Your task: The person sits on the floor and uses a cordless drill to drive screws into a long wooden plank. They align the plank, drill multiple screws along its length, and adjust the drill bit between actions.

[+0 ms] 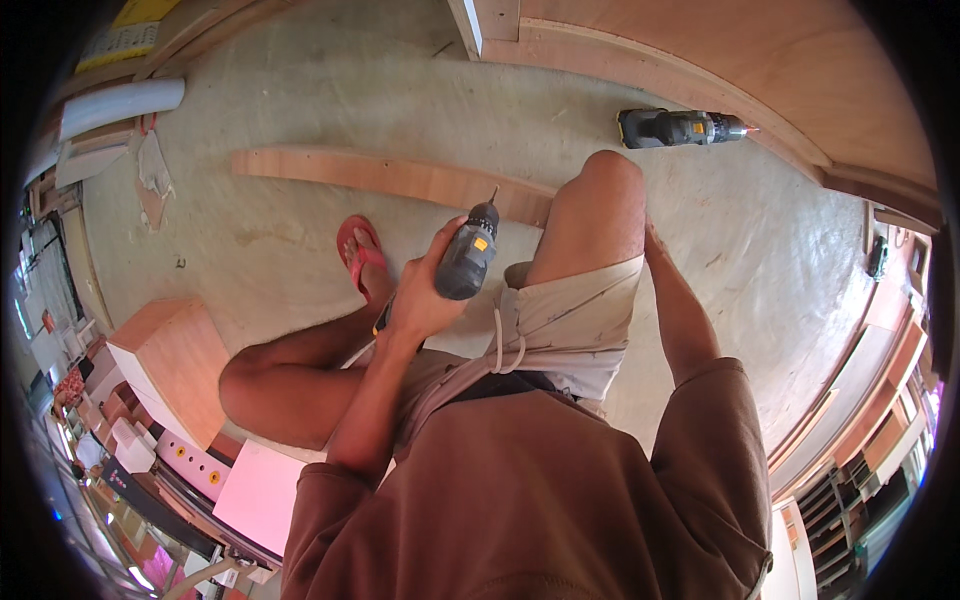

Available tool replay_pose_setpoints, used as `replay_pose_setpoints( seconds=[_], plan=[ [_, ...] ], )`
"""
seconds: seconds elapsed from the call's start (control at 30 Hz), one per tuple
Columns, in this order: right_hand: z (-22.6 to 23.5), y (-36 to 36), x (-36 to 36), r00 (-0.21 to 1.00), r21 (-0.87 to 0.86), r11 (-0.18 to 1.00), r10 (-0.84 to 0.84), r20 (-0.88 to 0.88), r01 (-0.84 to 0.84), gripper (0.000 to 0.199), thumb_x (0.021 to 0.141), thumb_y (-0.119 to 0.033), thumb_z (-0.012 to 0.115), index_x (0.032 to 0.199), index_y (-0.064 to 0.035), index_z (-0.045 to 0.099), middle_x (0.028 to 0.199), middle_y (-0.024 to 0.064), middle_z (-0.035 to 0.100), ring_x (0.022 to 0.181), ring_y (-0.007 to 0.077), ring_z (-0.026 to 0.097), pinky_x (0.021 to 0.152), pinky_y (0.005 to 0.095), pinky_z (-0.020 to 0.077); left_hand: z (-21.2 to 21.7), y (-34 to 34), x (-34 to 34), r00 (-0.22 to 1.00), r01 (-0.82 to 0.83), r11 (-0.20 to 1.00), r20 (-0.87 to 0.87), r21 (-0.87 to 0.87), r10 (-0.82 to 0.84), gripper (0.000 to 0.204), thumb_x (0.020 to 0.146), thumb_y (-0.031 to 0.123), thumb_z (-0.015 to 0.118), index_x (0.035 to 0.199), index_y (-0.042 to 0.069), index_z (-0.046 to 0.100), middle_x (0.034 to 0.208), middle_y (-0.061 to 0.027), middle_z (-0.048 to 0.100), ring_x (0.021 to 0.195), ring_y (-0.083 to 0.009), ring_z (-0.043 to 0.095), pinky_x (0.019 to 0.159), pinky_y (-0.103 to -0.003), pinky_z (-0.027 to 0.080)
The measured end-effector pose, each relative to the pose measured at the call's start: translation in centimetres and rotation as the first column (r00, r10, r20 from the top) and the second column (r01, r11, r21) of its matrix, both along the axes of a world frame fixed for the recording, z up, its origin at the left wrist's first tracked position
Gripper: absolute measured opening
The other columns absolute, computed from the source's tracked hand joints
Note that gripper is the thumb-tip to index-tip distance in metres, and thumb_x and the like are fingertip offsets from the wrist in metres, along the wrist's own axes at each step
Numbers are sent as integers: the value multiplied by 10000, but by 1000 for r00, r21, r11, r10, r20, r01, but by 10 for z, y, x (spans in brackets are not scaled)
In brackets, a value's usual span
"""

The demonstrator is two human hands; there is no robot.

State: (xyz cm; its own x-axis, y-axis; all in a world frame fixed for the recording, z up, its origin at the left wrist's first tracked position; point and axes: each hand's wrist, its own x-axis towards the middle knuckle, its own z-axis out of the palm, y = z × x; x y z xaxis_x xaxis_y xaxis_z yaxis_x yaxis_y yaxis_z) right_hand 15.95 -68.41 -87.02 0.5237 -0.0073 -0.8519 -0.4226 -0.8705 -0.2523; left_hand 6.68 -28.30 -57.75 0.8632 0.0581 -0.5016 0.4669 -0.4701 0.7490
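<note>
Left hand sits at frame centre, fingers wrapped fully round the grip of a grey cordless drill with a yellow patch on its body. Closed grasp, no gap visible between fingers and handle.

Drill's long axis runs from the hand up and slightly right; the bit tip points toward the upper middle of the frame, ending just short of a curved plywood strip lying on the concrete floor. Bit and strip look near but apart — contact cannot be confirmed from this view.

Right hand: not visible. The right forearm drops behind the raised knee at centre right, so whether those fingers are open or closed cannot be told.

A second drill lies on the floor in the upper right, long axis horizontal, chuck end pointing right at a large curved plywood panel — on the right arm's side, well apart from the left hand.

A foot in a red sandal rests left of the held drill.
</note>
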Motion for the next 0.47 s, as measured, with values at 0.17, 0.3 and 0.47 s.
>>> replay_pose_setpoints(
  seconds=[0.17,0.3,0.47],
  plan=[
    [-4,5,2,1000,23,1000,-6,-16,7,589,1021,-368,613,1487,-24,505,1535,249,507,1394,373,533,1103,463,462,5,2,6,995,22,998,-100,67,-15,801,849,58,774,1565,205,446,1153,-195,757,1060,-336,762,886,-388,579],
    [-7,6,5,1000,42,999,-21,-19,22,606,1019,-374,613,1501,-26,497,1565,258,492,1416,379,523,1112,466,458,4,-1,11,996,29,997,-81,72,-23,803,844,66,775,1563,207,444,1152,-199,758,1054,-373,753,887,-410,580],
    [1,2,-5,999,96,995,20,-47,-16,737,1027,-480,585,1628,-139,329,1662,218,373,1526,365,372,1210,444,353,30,-7,33,986,96,979,-154,178,-68,780,838,67,772,1541,201,461,1175,-207,749,1052,-394,741,890,-447,576]
  ],
)
